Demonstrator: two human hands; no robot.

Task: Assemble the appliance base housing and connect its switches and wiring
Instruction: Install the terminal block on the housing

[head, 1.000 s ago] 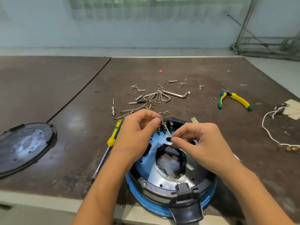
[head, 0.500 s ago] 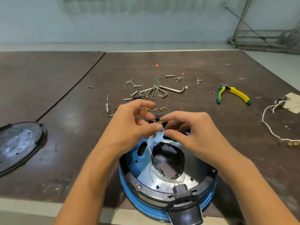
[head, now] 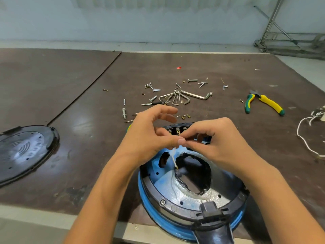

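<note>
Head view: round blue-and-black plastic base housing sits at lower centre. Since a second ago the hands have closed together above it. Left hand and right hand both pinch the thin white wire, its brass end dangling free. Judgement: connection to the black switch block is still outstanding.

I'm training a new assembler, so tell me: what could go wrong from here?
1. The thin white wire is held only by fingertip pinches of the left hand and right hand. It could slip and drop into the central opening of the blue housing.
2. The housing sits right at the table's near edge. Pressing on it might slide it off.
</note>
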